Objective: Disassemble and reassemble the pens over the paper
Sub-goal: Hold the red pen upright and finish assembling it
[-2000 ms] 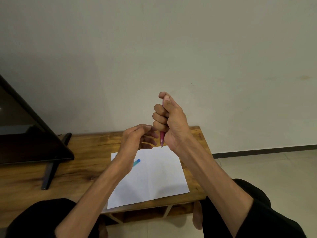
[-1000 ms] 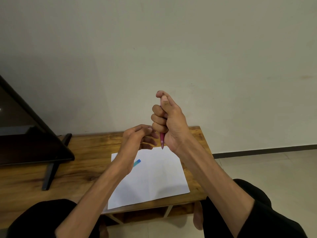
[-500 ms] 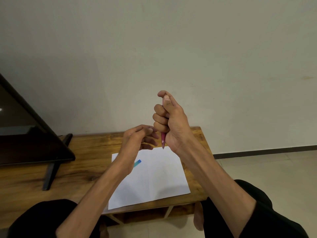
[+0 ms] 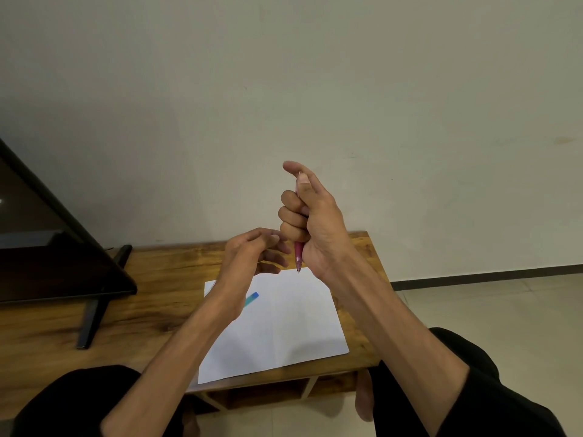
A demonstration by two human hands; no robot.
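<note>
Right hand (image 4: 310,222) fists one pink pen (image 4: 298,255) upright, tip down above one white paper sheet (image 4: 284,329); left hand (image 4: 252,257) loosely curled beside it, contents unclear; one blue-green pen part (image 4: 251,299) on the sheet, wooden table (image 4: 151,279).

A glossy, translucent pink plastic pen (image 4: 298,255) is seen at twelve o'clock of matt white paper (image 4: 284,329), which is borne by grained, varnished wood table (image 4: 164,279).

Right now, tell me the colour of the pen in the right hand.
Pink, translucent, gripped in the right hand; the pen shows in the head view.
</note>
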